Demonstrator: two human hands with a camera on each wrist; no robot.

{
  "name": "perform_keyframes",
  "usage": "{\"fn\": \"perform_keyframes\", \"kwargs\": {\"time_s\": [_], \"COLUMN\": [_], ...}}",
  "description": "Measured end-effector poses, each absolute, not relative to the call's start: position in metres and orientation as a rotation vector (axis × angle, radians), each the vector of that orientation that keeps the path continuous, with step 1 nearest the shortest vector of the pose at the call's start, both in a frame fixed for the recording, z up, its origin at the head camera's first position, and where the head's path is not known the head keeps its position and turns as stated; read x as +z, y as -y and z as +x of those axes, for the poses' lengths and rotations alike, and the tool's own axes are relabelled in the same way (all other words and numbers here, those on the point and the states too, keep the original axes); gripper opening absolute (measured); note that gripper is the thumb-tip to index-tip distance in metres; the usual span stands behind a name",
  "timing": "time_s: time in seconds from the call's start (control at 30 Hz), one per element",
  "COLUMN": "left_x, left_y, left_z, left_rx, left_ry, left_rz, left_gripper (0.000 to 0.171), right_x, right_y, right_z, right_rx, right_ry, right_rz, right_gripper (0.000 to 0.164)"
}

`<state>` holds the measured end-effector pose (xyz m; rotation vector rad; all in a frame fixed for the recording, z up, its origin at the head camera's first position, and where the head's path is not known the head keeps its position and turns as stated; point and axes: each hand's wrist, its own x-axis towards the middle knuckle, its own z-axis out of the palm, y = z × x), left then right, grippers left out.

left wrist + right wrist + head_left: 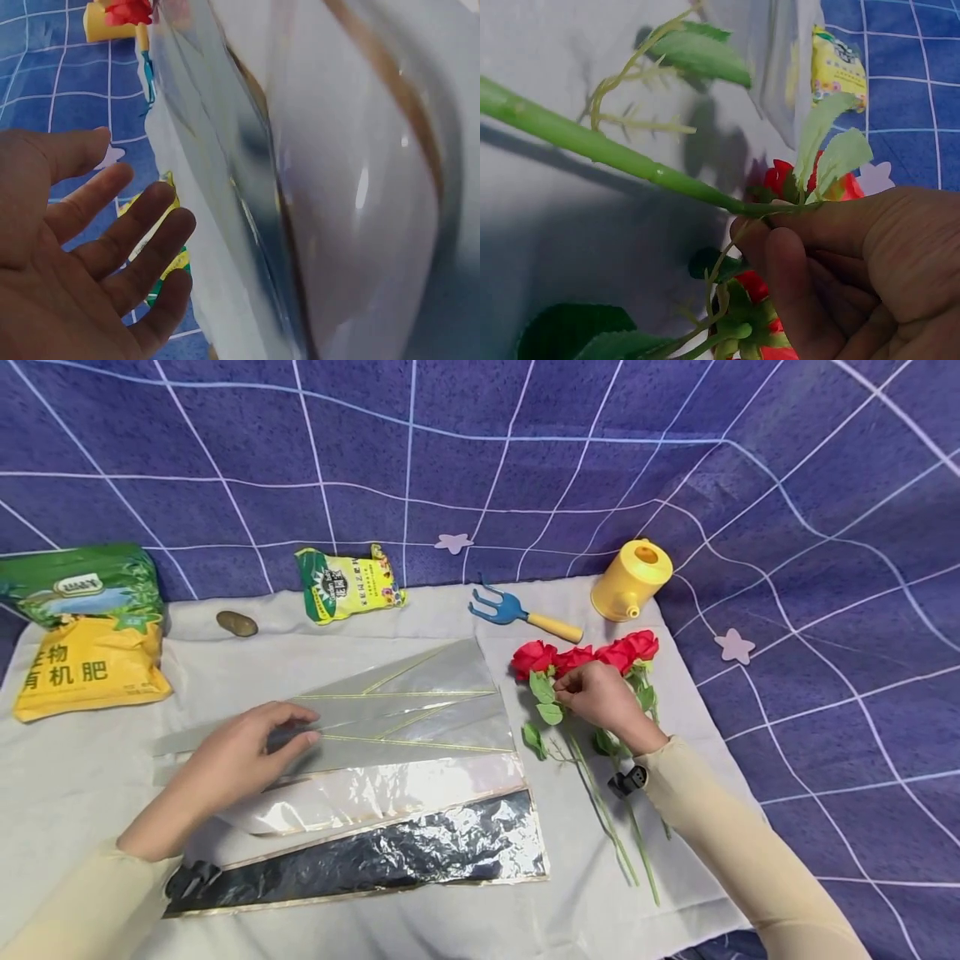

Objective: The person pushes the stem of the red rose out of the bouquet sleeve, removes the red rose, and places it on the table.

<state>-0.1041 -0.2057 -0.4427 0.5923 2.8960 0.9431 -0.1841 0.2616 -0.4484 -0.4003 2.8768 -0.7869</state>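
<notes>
Several red artificial roses (534, 658) with green stems lie side by side at the right of the cloth. My right hand (600, 693) pinches one rose's green stem (615, 154) between thumb and index finger, close below the flower. Pale leaves (840, 161) stick up beside the fingers, and the other blooms are partly hidden behind the hand. Over the flat wrapping sheets hovers my left hand (236, 760), fingers spread loosely and nothing in them. Those sheets overlap: grey translucent ones (442, 693) with gold lines, a white one (405, 789) and a shiny black one (390, 860).
Behind the roses stand a yellow watering can (630, 581) and a blue hand fork (502, 607) with a yellow handle. Along the back left are a small yellow-green packet (348, 583), a brown stone (237, 623) and a large yellow-green fertilizer bag (93, 660). Blue fabric hangs behind.
</notes>
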Motion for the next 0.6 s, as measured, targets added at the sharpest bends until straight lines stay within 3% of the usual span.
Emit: {"fn": "perform_keyframes", "kwargs": {"time_s": [0.37,0.5,0.6], "left_x": [-0.442,-0.429,-0.42], "left_y": [0.202,0.19,0.176], "left_z": [-0.093,-0.098,-0.106], "left_rx": [0.987,0.866,0.553], "left_ry": [-2.886,-3.002,-3.145], "left_rz": [0.466,0.499,0.62], "left_gripper": [0.036,0.051,0.074], "right_x": [-0.432,-0.411,-0.398], "right_y": [-0.266,-0.254,-0.233], "right_z": [-0.189,-0.192,-0.195], "right_rx": [-0.82,-0.904,-0.965], "right_ry": [-2.991,-3.118,-3.123], "right_rz": [-0.37,-0.442,-0.686], "right_gripper": [0.01,0.029,0.05]}}
